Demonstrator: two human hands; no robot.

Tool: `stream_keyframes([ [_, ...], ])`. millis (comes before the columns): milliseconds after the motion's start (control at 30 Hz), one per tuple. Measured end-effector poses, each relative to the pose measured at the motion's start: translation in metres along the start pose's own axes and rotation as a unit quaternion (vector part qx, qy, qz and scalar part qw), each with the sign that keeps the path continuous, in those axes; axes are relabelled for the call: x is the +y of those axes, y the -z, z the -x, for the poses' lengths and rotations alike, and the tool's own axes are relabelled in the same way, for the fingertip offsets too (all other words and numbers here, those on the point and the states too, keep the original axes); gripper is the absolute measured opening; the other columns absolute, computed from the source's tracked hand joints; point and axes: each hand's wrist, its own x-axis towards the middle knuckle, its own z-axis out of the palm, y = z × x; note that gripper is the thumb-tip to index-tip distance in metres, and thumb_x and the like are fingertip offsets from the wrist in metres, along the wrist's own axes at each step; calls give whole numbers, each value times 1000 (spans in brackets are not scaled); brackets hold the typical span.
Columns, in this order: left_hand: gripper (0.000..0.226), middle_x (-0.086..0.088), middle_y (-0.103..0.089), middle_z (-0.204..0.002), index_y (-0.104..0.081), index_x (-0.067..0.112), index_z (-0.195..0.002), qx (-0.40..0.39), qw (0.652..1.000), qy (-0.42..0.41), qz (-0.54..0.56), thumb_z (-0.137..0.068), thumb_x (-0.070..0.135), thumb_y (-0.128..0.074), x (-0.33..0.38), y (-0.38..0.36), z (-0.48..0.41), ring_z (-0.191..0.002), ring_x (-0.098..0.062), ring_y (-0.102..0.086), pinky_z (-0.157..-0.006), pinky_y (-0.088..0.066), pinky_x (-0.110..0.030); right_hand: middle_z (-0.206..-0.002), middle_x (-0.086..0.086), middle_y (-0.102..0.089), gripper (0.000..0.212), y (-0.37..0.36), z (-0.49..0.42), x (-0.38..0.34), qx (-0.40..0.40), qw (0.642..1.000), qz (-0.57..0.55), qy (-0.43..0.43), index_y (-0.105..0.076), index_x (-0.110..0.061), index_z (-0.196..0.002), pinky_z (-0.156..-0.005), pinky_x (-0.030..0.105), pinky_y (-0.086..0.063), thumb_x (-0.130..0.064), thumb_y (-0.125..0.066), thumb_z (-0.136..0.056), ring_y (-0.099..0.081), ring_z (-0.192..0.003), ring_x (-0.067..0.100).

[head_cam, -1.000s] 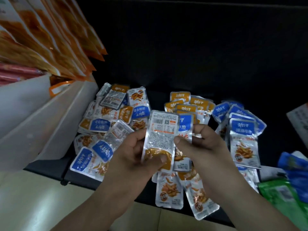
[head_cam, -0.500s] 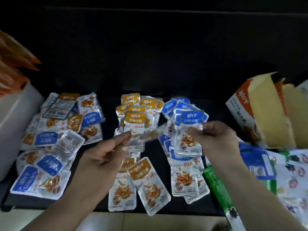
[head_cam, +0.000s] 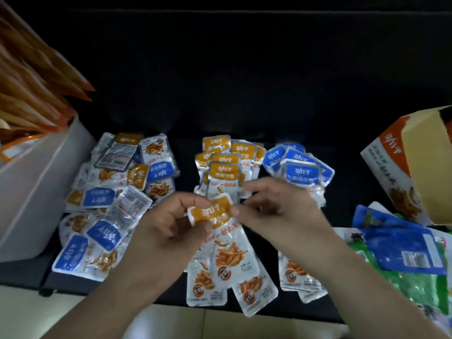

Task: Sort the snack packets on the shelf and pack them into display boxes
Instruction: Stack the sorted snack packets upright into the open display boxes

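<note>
- While both hands meet over the middle of the dark shelf (head_cam: 220, 99), they hold one orange-topped packet (head_cam: 215, 215) between them.
- Left hand (head_cam: 168, 231): the thumb and the curled fingers pinch the left corner of the packet's orange header.
- Right hand (head_cam: 278, 216): the thumb tip presses on the right edge of the same header. The other fingers are bent behind it and blurred, so I cannot tell exactly how they lie.
- This packet is a flat pouch of shiny silver foil, rectangular with rounded corners, printed face up.
- Its long axis runs from far to near. The header is at the far end and leans a little to the left, and the end with the fish picture points toward the person.
- Three groups of the same small pouches lie on the shelf.
- Mixed heap (head_cam: 107, 204) on the left: blue and orange headers together, some pouches face down.
- Orange row (head_cam: 223, 167) in the middle: at least six headers overlap at its far end.
- Blue row (head_cam: 300, 171) just to its right: at least four headers.
- One cardboard display box (head_cam: 381, 162), printed orange and white, stands at the right with its flap open.
- One white bin (head_cam: 36, 182) on the left holds long orange bags (head_cam: 36, 89).
- One glossy blue bag (head_cam: 401, 245) lies on a crumpled green bag (head_cam: 420, 287) at the near right.
</note>
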Motion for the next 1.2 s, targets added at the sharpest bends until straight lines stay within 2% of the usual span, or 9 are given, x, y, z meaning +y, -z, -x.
stream_keyframes([
  [67,36,3,-80,-97,-70,22,-109,-1,1000,1,27,-88,-7,-74,-1,5,-4,-88,-14,-76,-73,-60,-22,-89,-8,-78,23,-23,-2,-4,-52,997,-59,-13,-74,-34,-108,-69,20,-58,-28,-82,-87,-72,-74,2],
  [167,41,12,-78,-105,-68,29,-117,53,999,0,10,-90,0,-76,-19,21,-11,-95,-7,-74,-80,-63,-29,-80,0,-77,14,-40,-12,4,-3,994,-98,-37,-76,-25,-97,-55,27,-51,-20,-84,-86,-63,-55,5],
  [300,33,20,-68,-109,-69,34,-112,130,972,-39,-190,-89,12,-77,-59,53,-4,-102,-1,-66,-86,-57,-29,-72,-3,-73,16,-44,-33,15,91,994,-48,-33,-70,-21,-91,-58,30,-52,-24,-85,-85,-62,-52,4],
  [500,57,-15,-55,-144,-62,16,-133,159,848,-44,-504,-79,28,-80,-106,108,3,-134,-43,-48,-110,-43,-59,-89,-2,-63,29,-62,-51,33,158,981,110,23,-64,-31,-105,-57,26,-48,-36,-83,-84,-64,-75,13],
  [600,59,-13,-62,-136,-59,15,-137,158,851,-18,-501,-83,31,-76,-117,124,4,-121,-41,-59,-102,-51,-55,-98,-3,-57,45,-69,-51,40,165,975,144,44,-62,-33,-125,-59,24,-45,-39,-81,-84,-62,-74,13],
  [867,52,-4,-67,-121,-62,20,-132,178,874,-41,-451,-83,16,-77,-123,146,3,-111,-31,-63,-93,-55,-52,-92,-5,-68,12,-88,-49,40,145,986,58,63,-69,-34,-101,-63,24,-47,-28,-74,-92,-68,-78,10],
  [1033,53,-6,-63,-127,-65,22,-126,182,856,-18,-484,-80,46,-75,-121,139,1,-109,-36,-61,-85,-56,-55,-93,-17,-69,25,-89,-45,48,119,987,62,84,-69,-35,-107,-68,13,-52,-13,-71,-94,-67,-85,-1],
  [1133,66,-9,-63,-128,-65,24,-127,171,851,39,-496,-69,44,-90,-115,131,-3,-115,-42,-58,-89,-52,-61,-101,-9,-64,23,-82,-37,55,169,960,143,170,-73,-23,-110,-71,11,-50,-10,-73,-90,-64,-86,6],
  [1200,61,-10,-65,-120,-68,24,-119,184,854,46,-484,-66,38,-93,-111,130,-7,-112,-42,-59,-88,-52,-60,-109,-6,-59,23,-73,-34,61,208,932,226,193,-74,-18,-108,-78,23,-52,-13,-76,-86,-63,-94,14],
])
